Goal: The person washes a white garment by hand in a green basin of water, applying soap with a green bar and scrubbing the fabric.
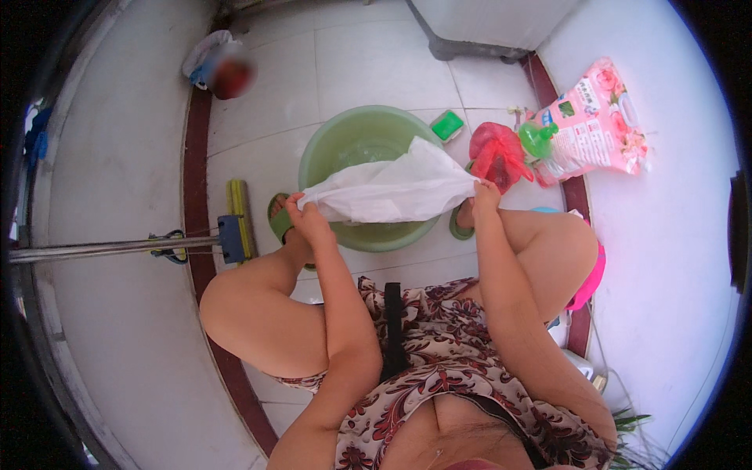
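A white cloth (382, 191) is stretched sideways above a round green plastic basin (306, 158) that holds water. My left hand (306, 217) grips the cloth's left end, near the basin's rim. At the opposite end, my right hand (485, 194) pinches a gathered corner. The cloth's far edge rises to a peak on the right, and its middle hides part of the basin. Whether the cloth touches the water cannot be made out.
Right of the basin lie a green soap bar (447, 126), a red plastic bag (499, 153), a green pump bottle (536, 140) and a pink detergent bag (593, 129). A sponge mop (238, 223) lies left. A white appliance (487, 26) stands at the back on the tiled floor (264, 129).
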Tool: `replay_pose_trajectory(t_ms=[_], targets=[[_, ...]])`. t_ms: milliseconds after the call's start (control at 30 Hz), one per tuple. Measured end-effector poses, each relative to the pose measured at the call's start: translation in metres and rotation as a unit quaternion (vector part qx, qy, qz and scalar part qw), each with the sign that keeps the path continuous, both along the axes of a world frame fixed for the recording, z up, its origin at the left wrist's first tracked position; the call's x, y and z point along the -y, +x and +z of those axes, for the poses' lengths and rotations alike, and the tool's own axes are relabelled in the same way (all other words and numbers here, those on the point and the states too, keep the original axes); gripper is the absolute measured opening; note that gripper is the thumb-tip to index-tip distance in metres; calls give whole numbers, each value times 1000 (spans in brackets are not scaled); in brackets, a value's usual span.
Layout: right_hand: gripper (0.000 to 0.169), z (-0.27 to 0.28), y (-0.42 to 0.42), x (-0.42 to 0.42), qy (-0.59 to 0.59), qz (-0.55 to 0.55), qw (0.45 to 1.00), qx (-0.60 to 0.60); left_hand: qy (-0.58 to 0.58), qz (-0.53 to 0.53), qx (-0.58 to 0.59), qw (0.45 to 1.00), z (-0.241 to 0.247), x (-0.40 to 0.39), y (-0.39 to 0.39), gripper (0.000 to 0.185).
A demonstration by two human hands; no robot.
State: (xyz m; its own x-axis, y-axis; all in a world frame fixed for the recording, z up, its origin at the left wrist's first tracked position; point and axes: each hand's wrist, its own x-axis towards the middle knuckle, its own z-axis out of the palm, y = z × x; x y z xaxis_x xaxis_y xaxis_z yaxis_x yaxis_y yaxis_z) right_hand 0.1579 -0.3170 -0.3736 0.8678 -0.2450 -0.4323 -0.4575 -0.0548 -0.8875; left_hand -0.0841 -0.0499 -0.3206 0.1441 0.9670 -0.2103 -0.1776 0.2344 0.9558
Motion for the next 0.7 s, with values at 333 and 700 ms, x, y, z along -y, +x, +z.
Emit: replay_pose_trajectory(t_ms=[333, 700], targets=[[33, 8, -22, -18, -360, 326, 851, 200, 3, -26, 11, 1000, 5, -6, -1, 26], [47, 5, -8, -15, -443, 442, 779, 41, -263, -81, 36, 961, -10, -15, -14, 47]])
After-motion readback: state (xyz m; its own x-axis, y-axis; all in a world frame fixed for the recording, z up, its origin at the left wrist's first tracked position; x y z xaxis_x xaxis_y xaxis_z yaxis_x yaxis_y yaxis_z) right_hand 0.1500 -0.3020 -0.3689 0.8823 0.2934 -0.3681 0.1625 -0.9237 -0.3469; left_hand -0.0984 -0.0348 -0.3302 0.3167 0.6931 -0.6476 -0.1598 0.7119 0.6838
